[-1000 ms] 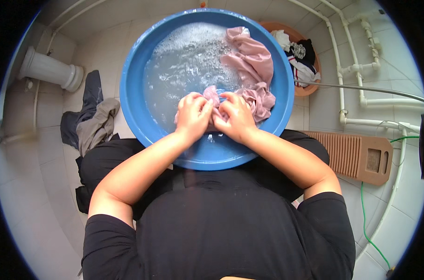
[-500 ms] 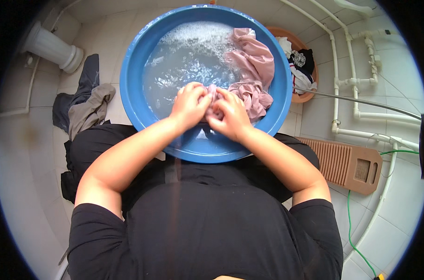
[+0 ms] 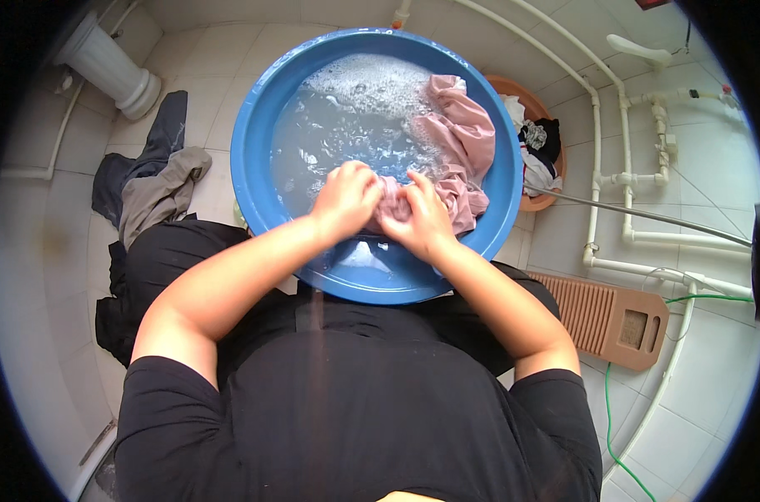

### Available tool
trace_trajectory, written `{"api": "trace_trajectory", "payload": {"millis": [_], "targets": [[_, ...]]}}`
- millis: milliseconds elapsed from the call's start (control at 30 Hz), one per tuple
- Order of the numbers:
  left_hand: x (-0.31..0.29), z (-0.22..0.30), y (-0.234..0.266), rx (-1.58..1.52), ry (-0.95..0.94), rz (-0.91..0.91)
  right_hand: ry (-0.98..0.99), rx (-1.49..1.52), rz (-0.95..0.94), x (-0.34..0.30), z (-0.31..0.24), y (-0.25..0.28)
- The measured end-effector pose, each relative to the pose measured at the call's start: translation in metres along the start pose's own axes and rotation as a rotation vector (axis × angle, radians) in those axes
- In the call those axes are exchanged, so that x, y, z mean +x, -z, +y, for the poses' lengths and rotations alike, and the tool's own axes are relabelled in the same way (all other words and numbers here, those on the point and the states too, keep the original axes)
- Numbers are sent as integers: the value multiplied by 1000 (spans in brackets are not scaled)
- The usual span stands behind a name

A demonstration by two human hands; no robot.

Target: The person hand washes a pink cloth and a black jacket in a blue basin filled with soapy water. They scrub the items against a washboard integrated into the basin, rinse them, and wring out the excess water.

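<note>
A wide blue basin (image 3: 254,217) stands in front of me, holding cloudy, sudsy water (image 3: 321,125). Over its right side lies a wet pink garment (image 3: 463,125), partly in the water, its near end bunched between my hands. My left hand (image 3: 345,201) is closed on one side of that bunched cloth. Curled round the other side is my right hand (image 3: 420,216), its fingers gripping the fabric. Both hands are close together above the near part of the basin. What kind of garment it is cannot be made out.
Behind the basin at right sits an orange tub (image 3: 555,180) of black and white clothes (image 3: 540,138). A brown washboard (image 3: 597,318) lies at my right, near white pipes (image 3: 593,184) and a green hose (image 3: 610,418). Dark and grey-brown clothes (image 3: 158,180) lie on the floor at left.
Both hands keep hold of the pink cloth, drawn slightly farther apart, with more of it showing between them. The whole view has shifted a little.
</note>
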State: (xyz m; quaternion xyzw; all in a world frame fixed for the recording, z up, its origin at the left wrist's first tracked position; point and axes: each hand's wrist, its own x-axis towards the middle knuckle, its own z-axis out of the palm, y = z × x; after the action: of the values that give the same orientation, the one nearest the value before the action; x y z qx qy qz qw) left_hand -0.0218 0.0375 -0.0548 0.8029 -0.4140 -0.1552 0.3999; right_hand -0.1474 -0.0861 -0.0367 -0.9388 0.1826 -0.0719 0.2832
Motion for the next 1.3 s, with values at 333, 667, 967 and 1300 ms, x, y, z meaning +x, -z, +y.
{"api": "trace_trajectory", "payload": {"millis": [333, 667, 967, 1300], "targets": [[30, -14, -20, 443, 18, 156, -50, -54, 30, 32, 4, -15], [-24, 22, -3, 242, -100, -177, 97, -188, -95, -25, -8, -5], [44, 3, 57, 339, 271, -165, 17, -77, -102, 34, -9, 38], [21, -3, 27, 418, -571, 34, -146, -60, -256, 31, 27, 38]]}}
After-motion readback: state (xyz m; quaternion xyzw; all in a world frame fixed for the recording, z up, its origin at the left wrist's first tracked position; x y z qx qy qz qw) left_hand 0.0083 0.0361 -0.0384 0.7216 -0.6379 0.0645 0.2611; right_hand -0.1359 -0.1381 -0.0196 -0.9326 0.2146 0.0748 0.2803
